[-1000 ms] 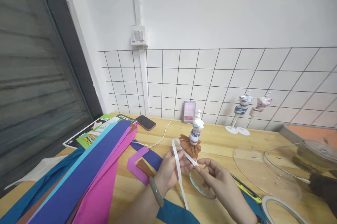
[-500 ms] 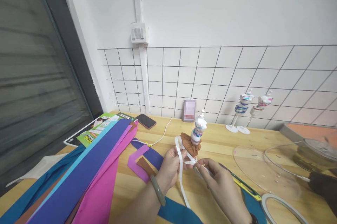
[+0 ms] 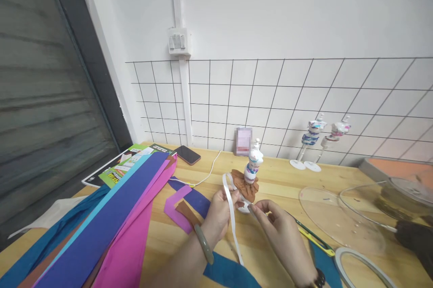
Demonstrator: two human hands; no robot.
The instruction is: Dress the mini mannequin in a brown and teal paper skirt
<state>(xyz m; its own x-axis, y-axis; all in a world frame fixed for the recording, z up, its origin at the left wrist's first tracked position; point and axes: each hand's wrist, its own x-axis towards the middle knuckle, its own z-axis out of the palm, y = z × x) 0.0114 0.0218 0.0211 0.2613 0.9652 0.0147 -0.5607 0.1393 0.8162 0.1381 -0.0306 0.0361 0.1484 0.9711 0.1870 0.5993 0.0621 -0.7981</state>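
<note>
A small mannequin (image 3: 253, 167), wrapped in white, blue and purple, stands upright with brown gathered fabric (image 3: 244, 185) around its lower part. My left hand (image 3: 219, 213), wearing a green bangle, pinches a narrow white tape strip (image 3: 231, 206) at the left edge of that fabric; the strip loops up and trails down to the table. To the right, my right hand (image 3: 279, 229) has thumb and index finger pinched together just in front of the mannequin's base. Between the two hands runs a short white piece, its end at my right fingertips.
Long fabric strips (image 3: 111, 216) in blue, pink and teal cover the left side, beside booklets (image 3: 130, 166) and a phone (image 3: 188, 155). On the right are a yellow-green cutter (image 3: 314, 239), a tape roll (image 3: 363, 270), a clear disc (image 3: 341, 220) and two more mannequins (image 3: 314, 134).
The mannequin leans slightly less to the right and sits a little further left. My right hand has shifted slightly, and the white piece by its fingers looks shorter.
</note>
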